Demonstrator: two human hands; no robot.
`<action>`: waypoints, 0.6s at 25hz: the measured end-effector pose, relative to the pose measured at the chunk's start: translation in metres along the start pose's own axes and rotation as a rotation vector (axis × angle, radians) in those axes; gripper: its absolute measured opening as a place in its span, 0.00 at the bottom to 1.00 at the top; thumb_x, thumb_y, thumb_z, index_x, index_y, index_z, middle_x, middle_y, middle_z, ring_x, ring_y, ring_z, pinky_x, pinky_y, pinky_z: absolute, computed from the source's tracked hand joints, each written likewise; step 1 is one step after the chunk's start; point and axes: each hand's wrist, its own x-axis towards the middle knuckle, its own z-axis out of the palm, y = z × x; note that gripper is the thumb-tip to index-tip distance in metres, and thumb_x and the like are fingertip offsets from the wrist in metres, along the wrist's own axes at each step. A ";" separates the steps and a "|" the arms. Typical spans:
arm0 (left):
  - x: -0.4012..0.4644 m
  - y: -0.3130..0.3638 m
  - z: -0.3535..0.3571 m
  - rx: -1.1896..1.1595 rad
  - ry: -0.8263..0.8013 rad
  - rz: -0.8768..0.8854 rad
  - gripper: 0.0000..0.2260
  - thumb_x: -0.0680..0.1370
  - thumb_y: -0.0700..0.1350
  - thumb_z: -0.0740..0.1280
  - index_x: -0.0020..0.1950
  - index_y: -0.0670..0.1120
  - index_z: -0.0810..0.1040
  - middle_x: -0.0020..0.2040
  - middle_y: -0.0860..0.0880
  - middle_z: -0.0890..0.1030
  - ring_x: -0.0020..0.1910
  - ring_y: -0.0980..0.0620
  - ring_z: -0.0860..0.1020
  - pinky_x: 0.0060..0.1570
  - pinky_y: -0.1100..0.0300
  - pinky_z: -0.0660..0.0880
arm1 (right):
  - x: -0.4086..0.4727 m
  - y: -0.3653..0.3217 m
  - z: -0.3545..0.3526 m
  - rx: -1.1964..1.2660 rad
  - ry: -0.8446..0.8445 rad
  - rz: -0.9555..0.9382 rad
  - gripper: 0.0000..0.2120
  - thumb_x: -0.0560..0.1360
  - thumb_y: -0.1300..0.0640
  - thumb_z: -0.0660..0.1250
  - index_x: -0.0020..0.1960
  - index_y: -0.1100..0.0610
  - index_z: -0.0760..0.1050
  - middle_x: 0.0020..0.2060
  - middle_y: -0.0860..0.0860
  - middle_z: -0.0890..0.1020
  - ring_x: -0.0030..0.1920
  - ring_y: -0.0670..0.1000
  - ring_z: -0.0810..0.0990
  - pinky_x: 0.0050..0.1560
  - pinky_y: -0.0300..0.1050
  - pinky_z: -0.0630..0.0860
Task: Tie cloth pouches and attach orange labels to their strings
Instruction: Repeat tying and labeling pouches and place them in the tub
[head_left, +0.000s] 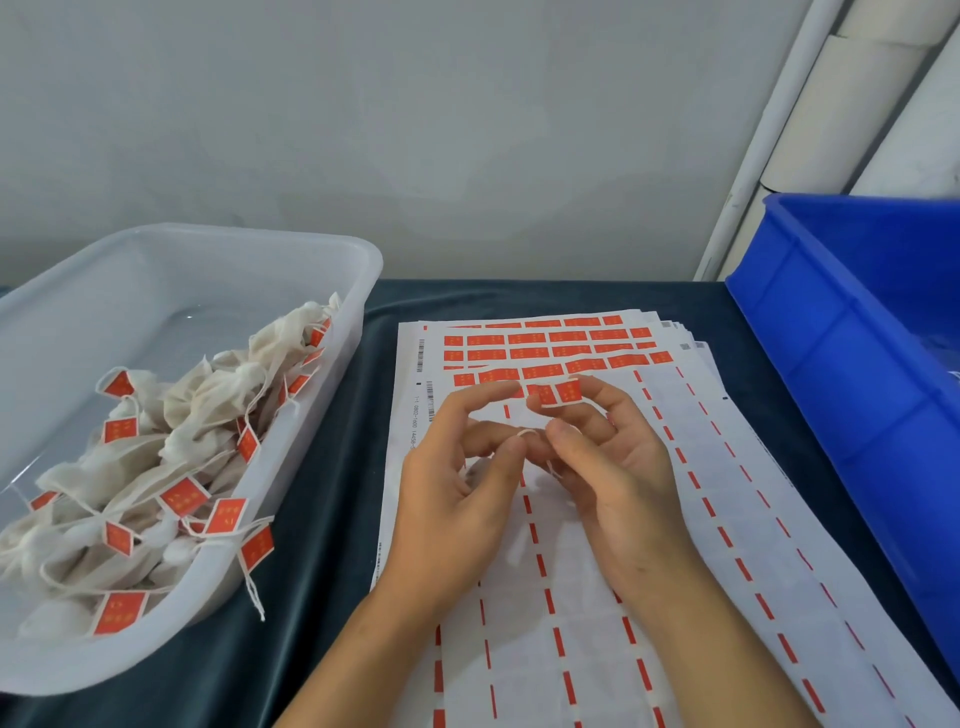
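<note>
Between the fingertips of the right hand (613, 467) sits a small orange rectangular paper label (560, 392), held sticky and unfolded; just below, the left hand (457, 499) pinches a thin white string loop (525, 432). Best, I'd judge, to lay the string across the label's middle — then fold squarely. Whether a pouch hangs beneath, I cannot tell.

Small packing workstation: dark cloth-covered table (322, 519) against a bare grey wall, stacked label sheets (675, 519) at its centre, clear tub (208, 249) of tagged pouches left, blue crate (841, 322) right.
</note>
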 end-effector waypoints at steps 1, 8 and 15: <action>0.000 0.000 0.000 -0.003 0.002 -0.007 0.16 0.81 0.45 0.69 0.64 0.63 0.76 0.51 0.56 0.88 0.54 0.54 0.86 0.51 0.53 0.81 | 0.000 0.000 0.000 -0.017 0.017 -0.005 0.19 0.78 0.58 0.72 0.67 0.46 0.75 0.56 0.51 0.86 0.56 0.56 0.86 0.58 0.54 0.82; 0.000 0.002 0.000 0.009 0.000 -0.043 0.14 0.83 0.42 0.68 0.65 0.57 0.77 0.47 0.55 0.88 0.53 0.51 0.86 0.58 0.35 0.81 | 0.001 -0.003 -0.002 -0.100 0.128 -0.033 0.22 0.71 0.52 0.79 0.62 0.41 0.78 0.53 0.45 0.87 0.54 0.51 0.87 0.58 0.56 0.83; 0.002 -0.004 0.003 0.087 -0.029 -0.093 0.13 0.83 0.43 0.69 0.62 0.60 0.77 0.44 0.58 0.86 0.49 0.56 0.85 0.53 0.58 0.82 | 0.003 -0.008 -0.007 0.013 0.131 0.003 0.25 0.68 0.51 0.77 0.64 0.45 0.78 0.54 0.49 0.87 0.51 0.54 0.88 0.46 0.48 0.84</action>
